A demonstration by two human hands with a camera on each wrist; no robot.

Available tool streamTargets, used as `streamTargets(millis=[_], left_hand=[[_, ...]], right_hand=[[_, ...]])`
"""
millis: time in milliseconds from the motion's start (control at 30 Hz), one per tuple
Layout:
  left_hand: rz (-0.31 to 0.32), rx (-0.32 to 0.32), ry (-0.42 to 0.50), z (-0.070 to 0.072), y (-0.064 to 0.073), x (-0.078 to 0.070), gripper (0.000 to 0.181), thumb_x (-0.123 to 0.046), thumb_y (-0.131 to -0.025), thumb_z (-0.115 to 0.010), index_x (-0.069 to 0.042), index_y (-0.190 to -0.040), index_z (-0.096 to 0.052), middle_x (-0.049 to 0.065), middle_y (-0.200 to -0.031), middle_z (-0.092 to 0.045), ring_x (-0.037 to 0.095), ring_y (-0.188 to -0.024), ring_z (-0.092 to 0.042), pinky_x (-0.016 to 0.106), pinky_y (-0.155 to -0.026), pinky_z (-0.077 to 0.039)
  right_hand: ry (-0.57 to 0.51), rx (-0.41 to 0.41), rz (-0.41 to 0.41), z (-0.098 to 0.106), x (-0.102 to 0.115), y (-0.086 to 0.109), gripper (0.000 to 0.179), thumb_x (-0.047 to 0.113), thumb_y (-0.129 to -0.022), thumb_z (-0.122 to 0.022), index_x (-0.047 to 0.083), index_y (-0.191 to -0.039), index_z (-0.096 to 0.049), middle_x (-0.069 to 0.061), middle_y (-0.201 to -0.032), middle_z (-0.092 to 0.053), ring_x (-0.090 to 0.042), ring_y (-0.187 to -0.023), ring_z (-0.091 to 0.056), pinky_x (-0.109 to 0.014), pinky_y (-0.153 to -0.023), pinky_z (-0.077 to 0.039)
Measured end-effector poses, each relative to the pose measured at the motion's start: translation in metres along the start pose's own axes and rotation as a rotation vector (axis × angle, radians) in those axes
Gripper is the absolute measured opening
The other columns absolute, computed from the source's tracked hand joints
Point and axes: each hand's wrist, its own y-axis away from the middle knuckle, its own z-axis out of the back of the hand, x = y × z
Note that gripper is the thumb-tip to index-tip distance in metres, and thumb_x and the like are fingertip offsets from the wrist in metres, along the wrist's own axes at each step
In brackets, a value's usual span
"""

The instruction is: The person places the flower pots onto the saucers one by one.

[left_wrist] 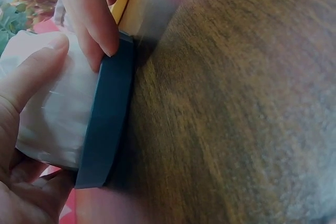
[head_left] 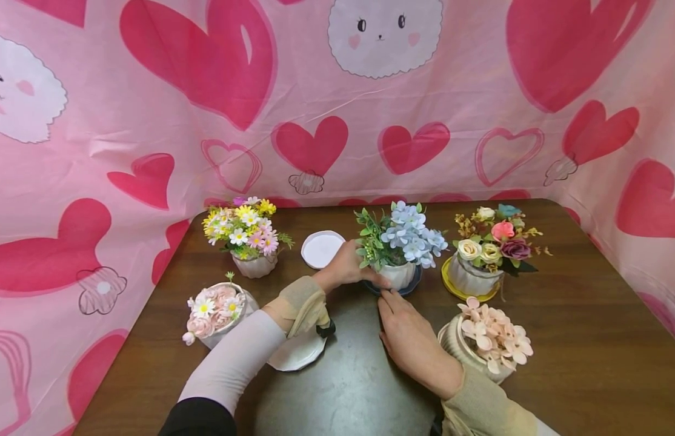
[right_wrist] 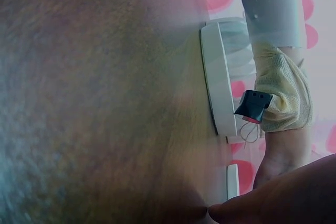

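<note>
The pot of blue flowers stands upright on a dark blue saucer, right of centre in the head view. It lies at the left hand's fingertips, and that hand is nearer, its thumb and fingers curled round the pot's side. The right hand, below it in the frame, reaches up with fingers fairly straight, touching the saucer's near rim. The pot is whitish, short and rounded, with green leaves spilling to the left. On the tabletop, a white saucer lies to the upper left, and a yellow saucer to the right.
</note>
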Motion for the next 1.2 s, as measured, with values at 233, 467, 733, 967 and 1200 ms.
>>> streamTargets(millis=[233, 467, 733, 967, 1200], left_hand=[[0.019, 0.012, 0.011, 0.0, 0.001, -0.002, 0.08, -0.031, -0.057, -0.097, -0.019, -0.128, -0.063, -0.005, -0.123, -0.07, 0.009, -0.112, -0.063, 0.027, -0.101, -0.049], [0.024, 0.024, 0.049, -0.001, 0.002, -0.004, 0.087, -0.028, -0.058, -0.097, -0.017, -0.135, -0.058, -0.003, -0.13, -0.066, 0.011, -0.119, -0.06, 0.029, -0.106, -0.046], [0.068, 0.038, 0.069, 0.001, 0.004, -0.004, 0.086, -0.028, -0.058, -0.097, -0.018, -0.134, -0.058, -0.003, -0.13, -0.066, 0.011, -0.12, -0.06, 0.03, -0.107, -0.045], [0.118, 0.015, -0.001, 0.006, 0.007, -0.004, 0.087, -0.032, -0.057, -0.097, -0.018, -0.134, -0.059, 0.0, -0.128, -0.068, 0.015, -0.118, -0.061, 0.033, -0.105, -0.047], [0.202, 0.071, 0.145, 0.015, 0.011, -0.005, 0.09, -0.013, -0.058, -0.096, -0.012, -0.138, -0.053, 0.005, -0.134, -0.063, 0.02, -0.123, -0.061, 0.034, -0.105, -0.048]], right_hand=[[-0.005, 0.009, -0.004, 0.002, 0.0, 0.0, 0.057, 0.009, -0.073, -0.083, -0.007, -0.122, -0.059, -0.021, -0.137, -0.056, -0.037, -0.13, -0.053, -0.048, -0.105, -0.047], [0.005, 0.001, 0.005, 0.002, 0.0, 0.0, 0.057, 0.009, -0.073, -0.082, -0.006, -0.122, -0.059, -0.02, -0.136, -0.057, -0.036, -0.129, -0.054, -0.048, -0.105, -0.047], [0.002, 0.006, 0.019, 0.003, 0.0, 0.0, 0.055, 0.008, -0.074, -0.082, -0.007, -0.122, -0.059, -0.021, -0.135, -0.057, -0.037, -0.13, -0.053, -0.048, -0.105, -0.047], [-0.018, 0.02, 0.016, 0.003, 0.0, 0.0, 0.056, 0.008, -0.075, -0.081, -0.008, -0.123, -0.059, -0.023, -0.136, -0.056, -0.039, -0.13, -0.053, -0.049, -0.106, -0.046], [-0.019, 0.034, 0.007, 0.004, 0.001, 0.0, 0.056, 0.009, -0.076, -0.081, -0.008, -0.124, -0.058, -0.023, -0.139, -0.055, -0.039, -0.131, -0.052, -0.049, -0.107, -0.045]])
